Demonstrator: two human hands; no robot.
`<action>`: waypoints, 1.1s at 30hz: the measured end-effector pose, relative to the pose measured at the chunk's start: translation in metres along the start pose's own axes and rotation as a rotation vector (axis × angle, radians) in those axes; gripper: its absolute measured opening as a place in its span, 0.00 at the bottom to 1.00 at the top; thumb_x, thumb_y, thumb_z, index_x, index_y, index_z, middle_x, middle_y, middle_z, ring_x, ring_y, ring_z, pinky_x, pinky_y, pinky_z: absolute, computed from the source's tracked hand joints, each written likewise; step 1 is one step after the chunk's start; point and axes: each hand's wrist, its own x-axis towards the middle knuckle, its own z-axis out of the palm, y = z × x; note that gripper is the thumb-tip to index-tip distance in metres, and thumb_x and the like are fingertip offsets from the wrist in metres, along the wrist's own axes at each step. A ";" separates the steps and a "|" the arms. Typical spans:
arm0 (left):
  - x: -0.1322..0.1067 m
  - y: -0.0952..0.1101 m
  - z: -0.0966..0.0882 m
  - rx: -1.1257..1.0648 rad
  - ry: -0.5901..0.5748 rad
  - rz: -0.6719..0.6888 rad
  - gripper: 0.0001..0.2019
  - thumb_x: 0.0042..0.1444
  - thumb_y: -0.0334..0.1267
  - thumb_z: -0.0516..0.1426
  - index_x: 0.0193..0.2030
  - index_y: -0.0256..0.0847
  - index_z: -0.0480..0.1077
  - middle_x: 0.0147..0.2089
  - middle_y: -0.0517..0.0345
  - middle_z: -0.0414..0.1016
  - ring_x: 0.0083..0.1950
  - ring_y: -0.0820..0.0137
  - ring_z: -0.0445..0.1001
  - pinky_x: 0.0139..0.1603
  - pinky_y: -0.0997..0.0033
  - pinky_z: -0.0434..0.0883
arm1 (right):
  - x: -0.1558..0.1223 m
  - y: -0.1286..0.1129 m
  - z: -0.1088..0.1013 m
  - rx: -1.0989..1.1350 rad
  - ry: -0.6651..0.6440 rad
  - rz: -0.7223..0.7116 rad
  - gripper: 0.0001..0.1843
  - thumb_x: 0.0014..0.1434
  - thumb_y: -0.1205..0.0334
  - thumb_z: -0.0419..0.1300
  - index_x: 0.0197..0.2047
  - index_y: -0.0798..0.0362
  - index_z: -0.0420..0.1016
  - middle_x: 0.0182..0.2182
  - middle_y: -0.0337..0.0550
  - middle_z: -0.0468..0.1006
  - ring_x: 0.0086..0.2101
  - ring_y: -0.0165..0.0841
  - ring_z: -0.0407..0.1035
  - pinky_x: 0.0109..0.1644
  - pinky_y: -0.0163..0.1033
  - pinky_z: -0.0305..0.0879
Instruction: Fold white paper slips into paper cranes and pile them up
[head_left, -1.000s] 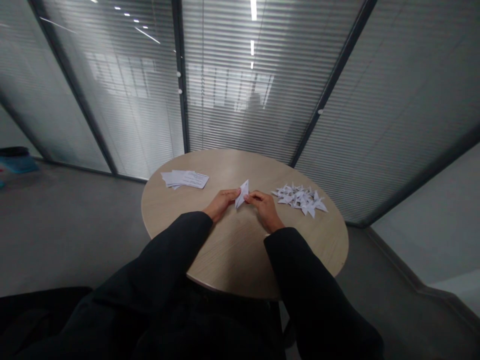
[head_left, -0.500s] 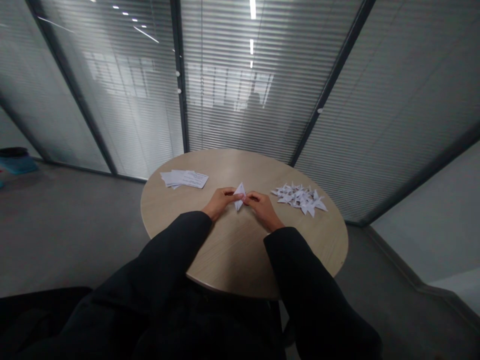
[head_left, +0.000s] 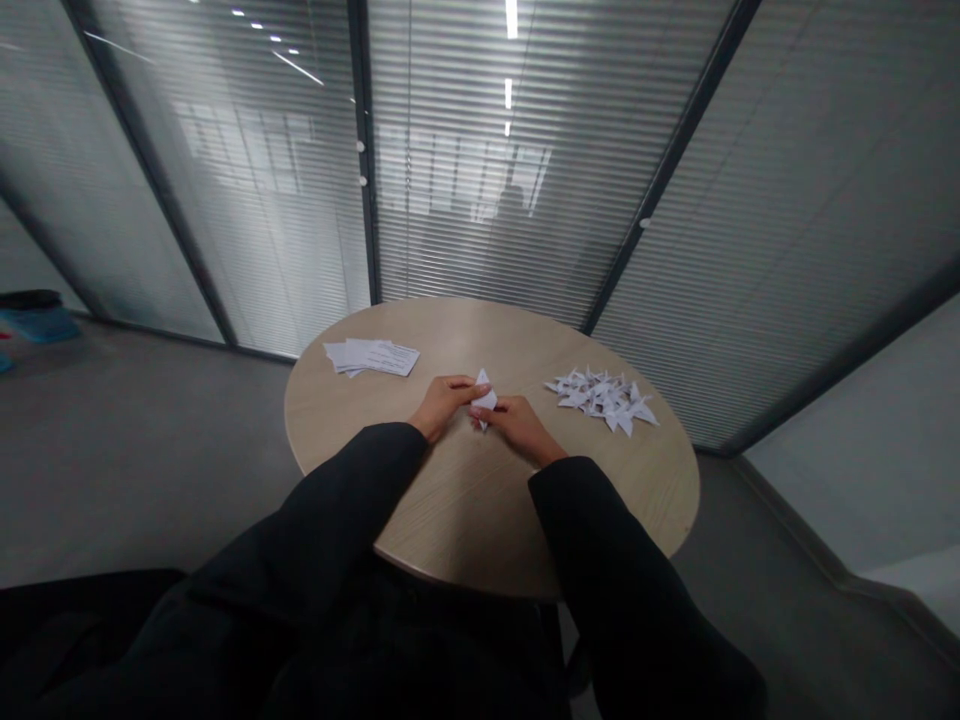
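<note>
Pinching paper (head_left: 487,400): your left hand (head_left: 445,402), right hand (head_left: 523,427).
Long axis: pointing away from you, above the woodgrain table (head_left: 457,510).
Paper: white, folded, pointed.

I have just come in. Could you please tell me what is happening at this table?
A person is holding a small folded white paper with the fingers of the left hand and the right hand, above a round table. To the right lies a pile of folded paper pieces; to the left, some flat, overlapping sheets.

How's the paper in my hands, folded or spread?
Folded: the paper shows as a small pointed shape between left hand and right hand.
</note>
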 end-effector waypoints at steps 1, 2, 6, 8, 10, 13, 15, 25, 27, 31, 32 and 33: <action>0.000 0.001 0.000 -0.001 0.026 0.012 0.15 0.36 0.44 0.70 0.25 0.33 0.77 0.27 0.53 0.75 0.27 0.72 0.69 0.32 0.70 0.64 | 0.000 -0.001 0.000 0.026 -0.030 0.016 0.19 0.49 0.46 0.65 0.25 0.57 0.79 0.23 0.43 0.78 0.26 0.31 0.69 0.36 0.37 0.62; 0.000 0.001 0.000 0.000 0.049 0.021 0.15 0.36 0.44 0.70 0.25 0.33 0.77 0.27 0.53 0.75 0.28 0.72 0.69 0.32 0.70 0.64 | 0.000 -0.002 -0.001 0.054 -0.056 0.033 0.20 0.48 0.46 0.66 0.25 0.58 0.79 0.23 0.44 0.78 0.24 0.30 0.68 0.34 0.37 0.62; 0.002 0.001 -0.002 -0.006 0.073 0.021 0.17 0.38 0.47 0.69 0.26 0.33 0.77 0.27 0.51 0.76 0.29 0.71 0.70 0.34 0.68 0.65 | -0.002 -0.007 0.000 0.096 -0.106 0.080 0.23 0.46 0.44 0.67 0.26 0.60 0.79 0.22 0.45 0.77 0.19 0.26 0.63 0.25 0.34 0.58; 0.004 0.000 -0.005 -0.033 0.108 0.031 0.18 0.39 0.49 0.68 0.26 0.33 0.76 0.29 0.50 0.77 0.32 0.69 0.72 0.39 0.67 0.67 | -0.004 -0.010 0.001 0.065 -0.142 0.086 0.23 0.47 0.45 0.67 0.25 0.60 0.79 0.20 0.44 0.77 0.18 0.25 0.61 0.23 0.33 0.55; 0.008 0.000 -0.010 -0.076 0.189 0.050 0.19 0.40 0.50 0.68 0.26 0.34 0.76 0.32 0.48 0.78 0.37 0.67 0.74 0.44 0.66 0.67 | -0.007 -0.012 0.001 0.020 -0.201 0.088 0.22 0.47 0.45 0.67 0.24 0.60 0.79 0.18 0.42 0.75 0.17 0.24 0.59 0.23 0.32 0.53; 0.012 0.001 -0.016 -0.104 0.249 0.046 0.20 0.39 0.52 0.68 0.28 0.35 0.75 0.35 0.46 0.78 0.42 0.65 0.75 0.48 0.64 0.67 | -0.009 -0.013 0.002 -0.012 -0.228 0.089 0.21 0.47 0.46 0.67 0.23 0.59 0.79 0.17 0.40 0.73 0.17 0.24 0.58 0.23 0.32 0.52; 0.013 0.002 -0.018 -0.105 0.258 0.053 0.20 0.40 0.52 0.67 0.28 0.35 0.75 0.35 0.46 0.78 0.43 0.64 0.75 0.48 0.64 0.67 | -0.008 -0.011 0.002 0.006 -0.180 0.091 0.22 0.48 0.45 0.66 0.24 0.59 0.78 0.18 0.40 0.75 0.17 0.23 0.58 0.23 0.32 0.53; 0.016 -0.008 -0.014 0.115 0.168 0.075 0.22 0.47 0.57 0.62 0.26 0.36 0.70 0.30 0.51 0.74 0.31 0.69 0.72 0.33 0.68 0.67 | 0.002 0.007 -0.005 -0.172 0.308 0.093 0.17 0.56 0.51 0.58 0.28 0.58 0.76 0.20 0.41 0.73 0.19 0.29 0.62 0.25 0.35 0.57; 0.015 -0.011 -0.012 0.165 0.057 0.032 0.22 0.46 0.56 0.63 0.29 0.34 0.72 0.31 0.50 0.74 0.32 0.69 0.73 0.34 0.69 0.68 | 0.002 0.008 -0.008 -0.312 0.360 0.012 0.17 0.58 0.53 0.55 0.30 0.57 0.77 0.22 0.43 0.74 0.24 0.33 0.66 0.31 0.37 0.60; 0.014 -0.015 -0.010 0.140 -0.040 -0.025 0.23 0.43 0.55 0.65 0.36 0.34 0.74 0.37 0.47 0.76 0.37 0.67 0.74 0.37 0.68 0.69 | 0.002 0.010 -0.007 -0.490 0.364 -0.159 0.17 0.63 0.57 0.50 0.41 0.55 0.79 0.35 0.49 0.78 0.37 0.39 0.69 0.43 0.42 0.63; 0.014 -0.015 -0.010 0.130 -0.052 -0.037 0.24 0.43 0.55 0.65 0.37 0.34 0.74 0.38 0.46 0.76 0.38 0.66 0.74 0.37 0.67 0.69 | 0.002 0.011 -0.006 -0.515 0.356 -0.182 0.18 0.63 0.58 0.49 0.46 0.54 0.78 0.37 0.50 0.78 0.39 0.40 0.69 0.45 0.43 0.63; 0.014 -0.016 -0.010 0.122 -0.066 -0.049 0.24 0.44 0.55 0.65 0.37 0.34 0.75 0.39 0.45 0.76 0.39 0.66 0.74 0.38 0.67 0.70 | 0.002 0.011 -0.006 -0.540 0.345 -0.195 0.18 0.64 0.59 0.49 0.49 0.53 0.77 0.39 0.50 0.77 0.40 0.40 0.68 0.46 0.43 0.63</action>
